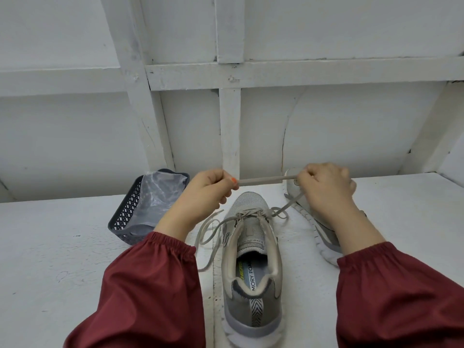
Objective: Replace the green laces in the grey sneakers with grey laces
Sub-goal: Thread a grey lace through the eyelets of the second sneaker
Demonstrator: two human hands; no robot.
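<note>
While pinching a grey lace (261,181) taut between left hand (209,189) and right hand (326,187), hover above a sneaker (252,262) standing mid-surface (50,247), heel at 6 o'clock. Second sneaker (319,227) at 2 o'clock; basket (125,217) at 10.

- Left of the near sneaker (252,267), bare white table (50,259) lies open.
- The dark basket (125,217) blocks the far left.
- The second sneaker (313,222) crowds the right.
- A taut grey lace (261,181) spans overhead.

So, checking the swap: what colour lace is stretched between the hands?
Grey lace, clearest in the head view.
</note>
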